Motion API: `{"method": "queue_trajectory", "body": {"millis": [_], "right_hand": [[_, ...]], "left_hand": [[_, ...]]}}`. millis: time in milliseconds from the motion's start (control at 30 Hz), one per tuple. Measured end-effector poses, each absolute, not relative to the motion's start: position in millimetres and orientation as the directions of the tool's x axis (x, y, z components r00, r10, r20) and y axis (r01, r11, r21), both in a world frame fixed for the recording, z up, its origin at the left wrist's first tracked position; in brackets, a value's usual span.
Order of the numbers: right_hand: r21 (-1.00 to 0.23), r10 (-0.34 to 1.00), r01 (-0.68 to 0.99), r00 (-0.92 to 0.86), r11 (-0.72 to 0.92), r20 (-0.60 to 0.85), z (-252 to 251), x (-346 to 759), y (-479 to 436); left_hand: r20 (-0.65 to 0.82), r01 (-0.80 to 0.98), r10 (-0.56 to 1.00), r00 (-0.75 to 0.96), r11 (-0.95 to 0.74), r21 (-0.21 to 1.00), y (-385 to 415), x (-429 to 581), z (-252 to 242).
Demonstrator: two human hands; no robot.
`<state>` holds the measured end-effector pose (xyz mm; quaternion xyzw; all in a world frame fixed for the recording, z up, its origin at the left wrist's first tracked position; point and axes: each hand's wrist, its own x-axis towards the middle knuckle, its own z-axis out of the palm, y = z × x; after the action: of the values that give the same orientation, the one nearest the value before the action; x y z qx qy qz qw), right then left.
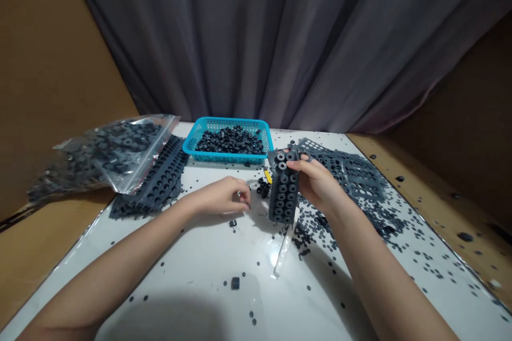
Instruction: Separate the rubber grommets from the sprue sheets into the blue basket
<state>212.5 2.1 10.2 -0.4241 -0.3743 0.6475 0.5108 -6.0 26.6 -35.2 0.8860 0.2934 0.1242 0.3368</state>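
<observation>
My right hand (319, 181) grips a dark grey sheet of ring-shaped pieces (283, 192) by its upper right part, thumb across the front face. The sheet stands nearly upright above the table, with two columns of rings showing. My left hand (228, 195) is to its left, low over the table, fingers curled in. Something dark may be between its fingertips, but I cannot make it out. Just behind the gap between my hands lies a small heap of black pieces (263, 187), with a yellow item (268, 175) beside it. Below the sheet, a white strip (285, 253) lies on the table.
A blue basket (228, 157) of small black pieces stands at the back. To the left, a clear zip bag (116, 152) of dark parts leans on perforated sheets (162, 176). More punched sheets (348, 170) and many tiny scattered discs (320, 229) lie right. Cardboard walls flank the table.
</observation>
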Motion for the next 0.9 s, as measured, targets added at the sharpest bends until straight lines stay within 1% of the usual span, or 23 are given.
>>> {"method": "queue_trajectory", "body": {"millis": [67,133,167,200,233,300,367,600,733,833,900], "right_hand": [[-0.911,0.977,-0.357,-0.121,-0.207,-0.175,11.3,210.6,1.3],[-0.903,0.973,-0.365,-0.127,-0.225,-0.191,12.2,208.9,0.4],[-0.9,0.97,-0.366,-0.137,-0.236,-0.198,12.3,208.2,-0.1],[-0.898,0.968,-0.366,-0.149,-0.245,-0.203,12.2,207.4,-0.6],[-0.897,0.966,-0.365,-0.164,-0.25,-0.202,11.8,206.8,-1.2],[-0.899,0.96,-0.357,-0.203,-0.254,-0.191,10.4,205.4,-2.3],[-0.904,0.956,-0.345,-0.237,-0.251,-0.175,8.9,204.0,-3.4],[-0.891,0.915,-0.37,-0.389,-0.264,-0.11,12.4,199.5,-9.2],[-0.916,0.921,-0.324,-0.375,-0.237,-0.105,16.9,197.3,-12.2],[-0.941,0.938,-0.267,-0.329,-0.207,-0.114,14.7,195.8,-12.0],[-0.96,0.955,-0.226,-0.28,-0.167,-0.101,10.7,194.9,-10.8]], "left_hand": [[0.121,0.45,0.704,0.7,-0.566,0.691,39.7,-14.1,-26.5],[0.258,0.528,0.821,0.509,-0.534,0.66,56.9,-23.5,-18.4],[0.307,0.554,0.861,0.407,-0.499,0.667,66.1,-27.5,-15.4],[0.33,0.55,0.887,0.323,-0.46,0.698,75.3,-30.7,-13.2],[0.32,0.514,0.904,0.283,-0.425,0.745,84.2,-32.8,-11.9],[0.277,0.444,0.917,0.287,-0.384,0.81,100.3,-34.1,-11.6],[0.259,0.433,0.915,0.31,-0.378,0.818,114.5,-32.9,-13.5],[0.296,0.57,0.923,0.245,-0.384,0.726,150.6,-32.6,-30.2],[0.297,0.612,0.92,0.255,-0.392,0.687,145.1,-29.1,-33.3],[0.385,0.608,0.893,0.233,-0.443,0.659,116.7,-20.2,-17.7],[0.555,0.532,0.795,0.246,-0.589,0.608,88.9,-12.8,-0.5]]}}
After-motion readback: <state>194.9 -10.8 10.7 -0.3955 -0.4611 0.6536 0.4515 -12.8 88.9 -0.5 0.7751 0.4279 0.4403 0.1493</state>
